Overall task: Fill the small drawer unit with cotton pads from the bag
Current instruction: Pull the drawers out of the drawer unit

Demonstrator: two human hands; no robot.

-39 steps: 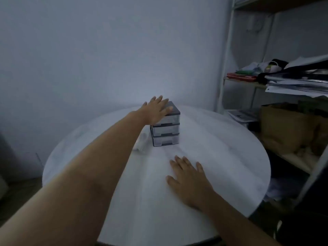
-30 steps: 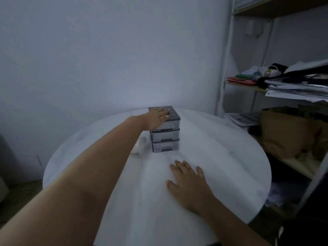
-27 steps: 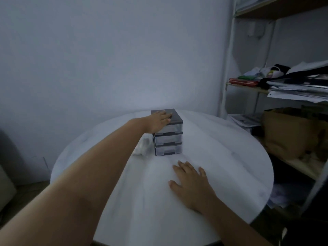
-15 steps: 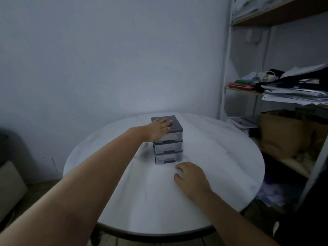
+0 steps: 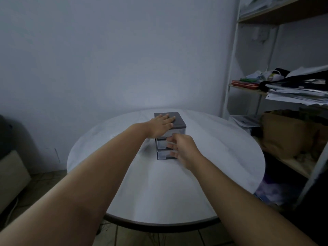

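Note:
The small drawer unit [image 5: 178, 122], three clear drawers under a dark grey top, stands at the middle of the round white table [image 5: 216, 157]. All three drawers look pushed in. My left hand [image 5: 160, 126] lies flat on the unit's top, fingers straight. My right hand [image 5: 184, 150] hovers off the table right in front of the drawer fronts, with fingers loosely spread toward them and holding nothing. I cannot tell whether they touch. The bag of cotton pads is hidden behind my left forearm.
A metal shelf rack [image 5: 230, 68] stands to the right, loaded with papers and folders [image 5: 298, 93] and a brown paper bag [image 5: 284, 135]. A beige box [image 5: 10, 176] sits on the floor at the left. The wall is close behind the table.
My right hand lifted off the table and came up in front of the drawers. My left hand stayed on the unit's top. The view pulled back, and the white bag slipped behind my left arm.

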